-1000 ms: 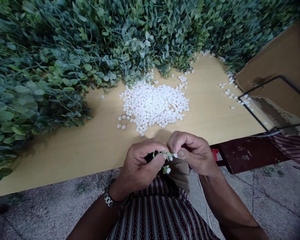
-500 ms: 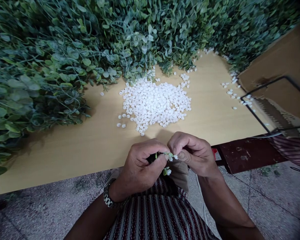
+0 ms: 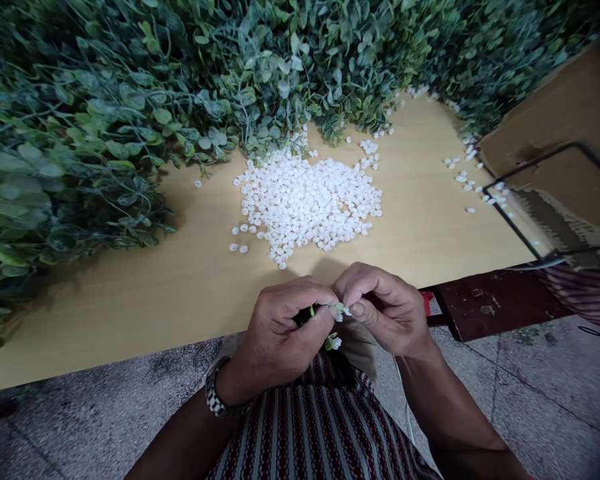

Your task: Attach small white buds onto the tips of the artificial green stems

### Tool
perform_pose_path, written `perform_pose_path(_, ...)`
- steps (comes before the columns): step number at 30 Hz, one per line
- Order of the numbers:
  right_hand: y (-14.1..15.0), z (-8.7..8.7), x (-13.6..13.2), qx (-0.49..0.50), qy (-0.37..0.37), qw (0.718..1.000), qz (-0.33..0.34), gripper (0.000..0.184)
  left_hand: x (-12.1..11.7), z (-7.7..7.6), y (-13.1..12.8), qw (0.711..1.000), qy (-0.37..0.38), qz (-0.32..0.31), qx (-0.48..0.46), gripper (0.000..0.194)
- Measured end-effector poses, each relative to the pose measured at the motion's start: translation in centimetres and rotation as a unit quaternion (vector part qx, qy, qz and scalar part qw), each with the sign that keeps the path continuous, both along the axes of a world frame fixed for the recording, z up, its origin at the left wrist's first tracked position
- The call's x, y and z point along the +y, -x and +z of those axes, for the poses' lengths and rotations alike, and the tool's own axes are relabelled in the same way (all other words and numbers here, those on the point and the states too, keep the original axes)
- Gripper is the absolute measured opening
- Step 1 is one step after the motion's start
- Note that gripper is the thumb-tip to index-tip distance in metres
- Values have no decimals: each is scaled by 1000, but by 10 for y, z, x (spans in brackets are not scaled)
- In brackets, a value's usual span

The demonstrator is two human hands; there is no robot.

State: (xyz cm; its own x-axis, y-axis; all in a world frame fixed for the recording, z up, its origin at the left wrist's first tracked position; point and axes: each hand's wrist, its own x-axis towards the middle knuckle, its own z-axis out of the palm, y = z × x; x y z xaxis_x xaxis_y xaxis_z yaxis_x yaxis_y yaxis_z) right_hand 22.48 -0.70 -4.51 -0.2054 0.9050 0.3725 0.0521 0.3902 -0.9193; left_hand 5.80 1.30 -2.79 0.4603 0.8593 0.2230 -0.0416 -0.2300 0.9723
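Just over the table's near edge, my left hand (image 3: 285, 333) pinches a small artificial sprig (image 3: 329, 343) with green leaves and little white flowers. My right hand (image 3: 393, 312) meets it from the other side, thumb and forefinger closed on a small white flower (image 3: 347, 311) at the sprig's tip. The fingertips of both hands almost touch. One more white flower (image 3: 337, 343) hangs below my left thumb. Beyond my hands lies a pile of small white flower pieces (image 3: 310, 200) on the table. Part of the sprig's stem is hidden inside my left hand.
Heaps of artificial greenery (image 3: 190, 80) fill the back and left of the wooden table (image 3: 145, 300). On the right stand a torn cardboard box (image 3: 550, 120) and a black wire frame (image 3: 513, 223). Loose white pieces (image 3: 465, 179) are scattered near them. A striped cloth (image 3: 585, 293) shows at the far right.
My head view has shifted slightly. Both hands keep nearly the same place, and my right thumb and forefinger have shifted a little, covering more of the flower at the tip.
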Motion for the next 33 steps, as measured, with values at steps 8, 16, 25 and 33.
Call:
perform_pose_path(8,3,-3,-3,2,3,1000,-15,8,-2,-2,0,1000,-1,6,5,16)
perform_pose_path(16,9,-11,-3,-8,-65,997,-40,15,0,-2,-1,999,-3,29,20,17)
perform_pose_path(25,16,-25,-10,-93,-189,968,-138,26,3,1,2,999,47,19,8,14)
perform_pose_path(33,2,2,-13,-94,-123,980,-125,18,-9,8,11,988,126,-52,-69,11)
